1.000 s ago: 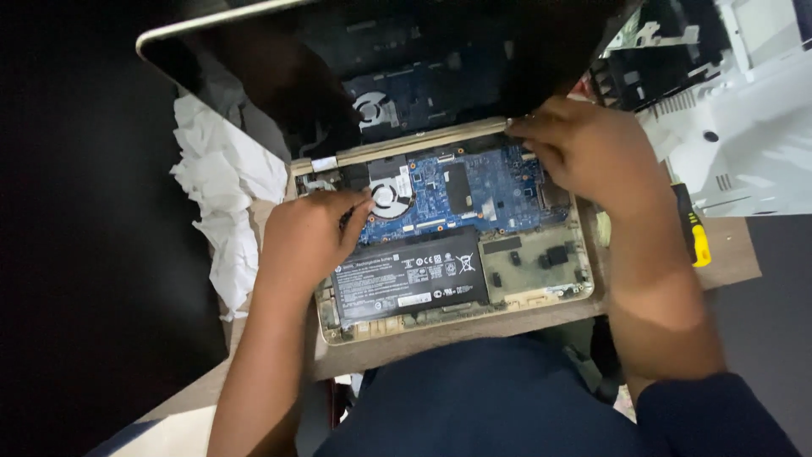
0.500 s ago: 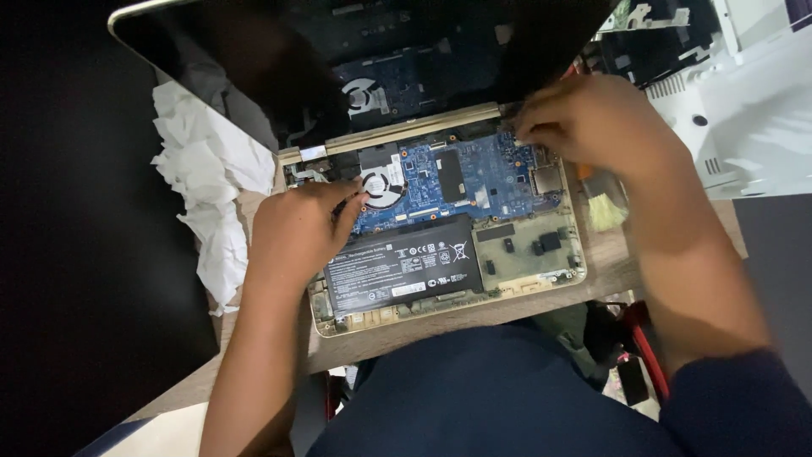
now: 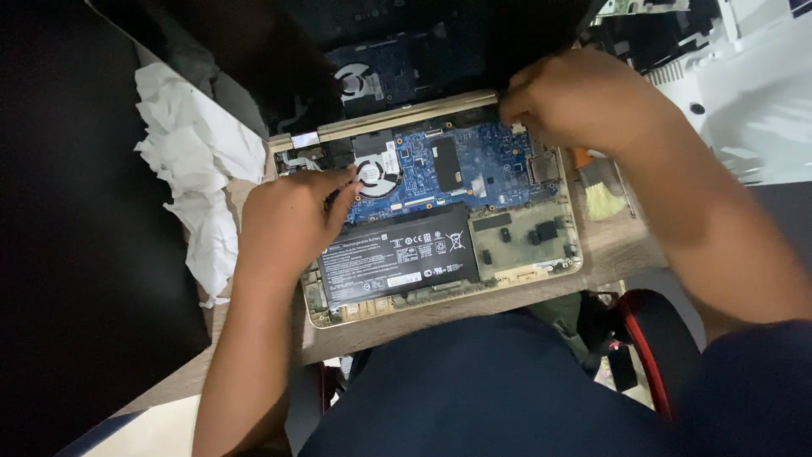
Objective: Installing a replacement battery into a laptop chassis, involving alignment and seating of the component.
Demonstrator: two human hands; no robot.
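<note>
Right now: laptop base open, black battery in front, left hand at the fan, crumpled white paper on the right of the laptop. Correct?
Not quite. The head view shows the crumpled white paper on the left of the laptop, beside the left hand. The rest holds: black battery in front, fan at that hand.

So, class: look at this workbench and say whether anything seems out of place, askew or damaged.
The laptop lies with its bottom cover off, so its blue circuit board, fan and black battery are exposed. Crumpled white paper is heaped at its left, and a small brush lies at its right edge. No breakage shows.
</note>
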